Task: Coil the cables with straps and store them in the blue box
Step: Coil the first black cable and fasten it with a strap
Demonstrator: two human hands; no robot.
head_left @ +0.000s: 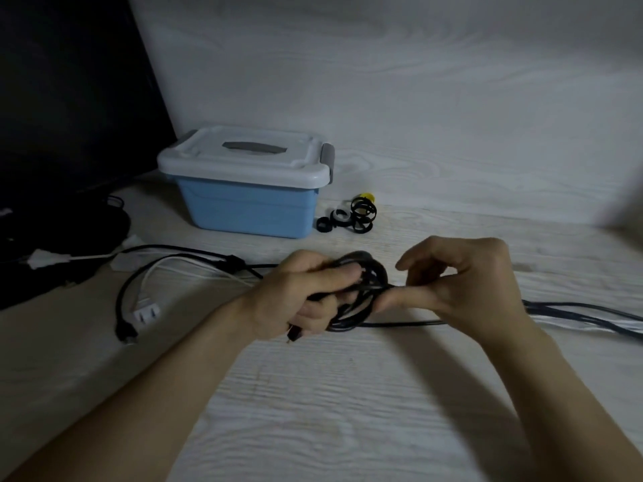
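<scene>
Left hand [299,293] grip clasps glossy black cable coil [362,290]; right hand [462,287] pinches its strand.

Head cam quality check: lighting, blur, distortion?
Head view: dim, bluish light; soft overall, motion blur on the right hand and the black cable coil in the left hand; wide-angle bending at edges; blue box reasonably clear; no glare.

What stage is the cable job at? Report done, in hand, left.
Done: nothing visibly stored; the blue box sits with its lid on. In hand: the left hand grips a part-wound black cable coil, and the right hand pinches its strand. Left: strapping it with the straps, coiling the loose cables, opening the box and storing everything.
</scene>
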